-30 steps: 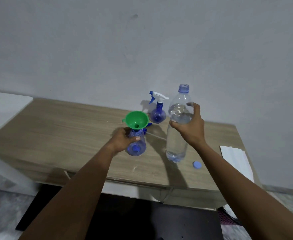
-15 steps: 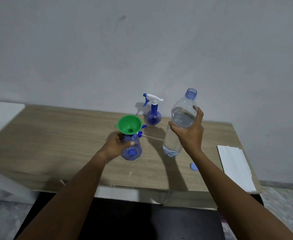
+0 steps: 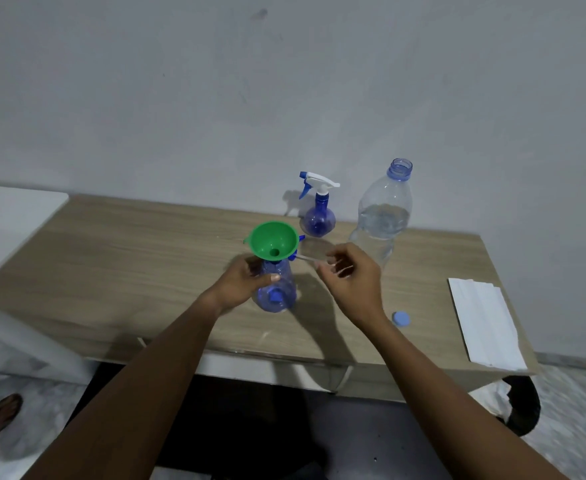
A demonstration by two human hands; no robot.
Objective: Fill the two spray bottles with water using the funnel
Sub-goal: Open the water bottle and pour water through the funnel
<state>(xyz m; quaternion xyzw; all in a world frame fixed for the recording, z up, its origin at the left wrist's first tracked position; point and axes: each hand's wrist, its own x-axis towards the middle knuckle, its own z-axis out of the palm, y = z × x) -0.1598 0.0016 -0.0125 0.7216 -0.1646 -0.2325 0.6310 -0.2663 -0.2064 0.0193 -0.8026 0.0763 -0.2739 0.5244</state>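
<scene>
Green funnel sits in the near sprayer; your left hand grips that bottle to steady it. Right hand hangs empty, fingers loose, beside the funnel. Water bottle stands uncapped right of it; second sprayer behind, trigger on.

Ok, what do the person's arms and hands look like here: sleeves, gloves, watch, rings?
The left hand and right hand are both ungloved. Both forearms are uncovered as far as the frame shows, with no sleeve edge in view. No watch, bracelet or ring is visible.
</scene>
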